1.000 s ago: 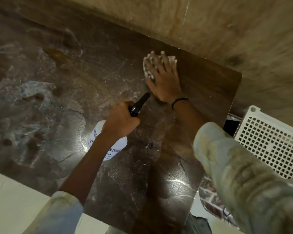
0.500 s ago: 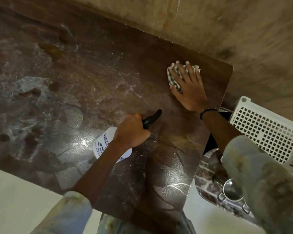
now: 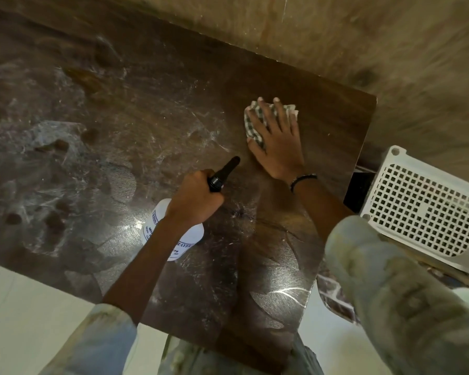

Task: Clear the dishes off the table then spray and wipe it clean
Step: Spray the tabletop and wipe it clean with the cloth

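Right hand (image 3: 278, 143): flat on the checked cloth (image 3: 252, 128), now back from the table (image 3: 119, 131) corner toward the middle.
Left hand (image 3: 194, 197): grip closed around the spray bottle (image 3: 171, 231), nozzle forward.
Meaning: dishes gone; wiping continues, streaks remain at left.

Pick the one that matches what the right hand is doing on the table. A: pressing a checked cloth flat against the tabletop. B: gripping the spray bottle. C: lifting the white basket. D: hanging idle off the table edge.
A: the right hand lies with straight fingers spread over the checked cloth on the table, while the left hand grips the spray bottle.
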`<control>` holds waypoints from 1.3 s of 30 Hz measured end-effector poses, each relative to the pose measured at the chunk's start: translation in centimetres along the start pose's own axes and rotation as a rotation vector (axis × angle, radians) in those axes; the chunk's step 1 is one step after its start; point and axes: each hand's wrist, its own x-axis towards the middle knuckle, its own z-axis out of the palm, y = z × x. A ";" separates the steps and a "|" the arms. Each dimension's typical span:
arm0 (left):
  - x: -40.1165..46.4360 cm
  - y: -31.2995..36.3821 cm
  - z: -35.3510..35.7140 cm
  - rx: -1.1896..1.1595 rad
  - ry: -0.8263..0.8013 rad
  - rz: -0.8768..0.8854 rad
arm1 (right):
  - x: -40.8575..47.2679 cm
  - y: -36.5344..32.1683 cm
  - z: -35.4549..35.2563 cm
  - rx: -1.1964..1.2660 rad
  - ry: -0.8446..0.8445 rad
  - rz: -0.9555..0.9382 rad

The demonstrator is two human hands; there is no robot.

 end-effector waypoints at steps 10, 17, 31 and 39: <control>-1.2 -0.6 -0.2 -0.016 -0.004 -0.018 | -7.8 1.6 0.2 -0.154 -0.087 -0.311; -1.5 -2.0 -0.4 -0.041 0.017 -0.025 | -2.5 -1.9 0.8 -0.032 0.007 0.063; -4.3 -3.9 -0.9 -0.056 0.027 -0.036 | -5.4 -1.2 0.8 -0.092 -0.049 -0.119; -5.5 -5.5 -0.7 -0.073 0.059 -0.047 | -0.9 -9.4 3.2 -0.031 -0.001 -0.088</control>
